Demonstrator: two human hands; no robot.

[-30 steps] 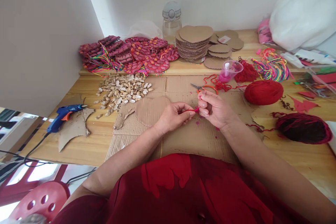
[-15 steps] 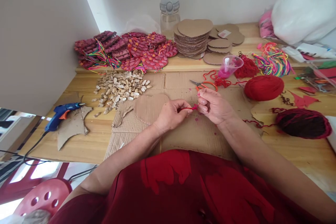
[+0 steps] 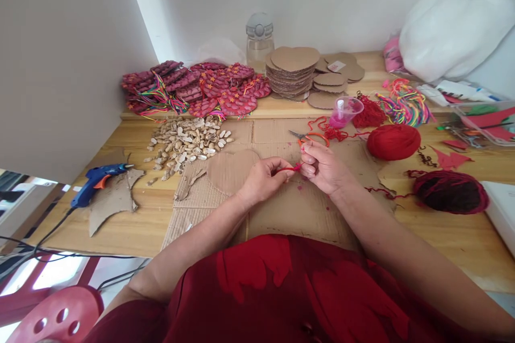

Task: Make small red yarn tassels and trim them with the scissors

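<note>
Between my two hands runs a short length of red yarn, with a small knot or bunch near the right fingers. My left hand is closed, pinching the yarn between thumb and forefinger. My right hand is closed too, its fingertips on the yarn's other end. Just beyond the right hand lie orange-handled scissors, their blades pointing left. A heart-shaped cardboard piece rests flat to the left of my left hand, on the cardboard sheet.
Peanut shells lie left, near a blue glue gun. Behind are decorated pink pieces, stacked cardboard hearts and a bottle. At right are a pink-stained cup, a red yarn ball and a dark red one.
My view has tilted up and turned slightly right, so the table's things sit lower in the picture. Both hands keep their hold on the yarn, with hardly any movement.
</note>
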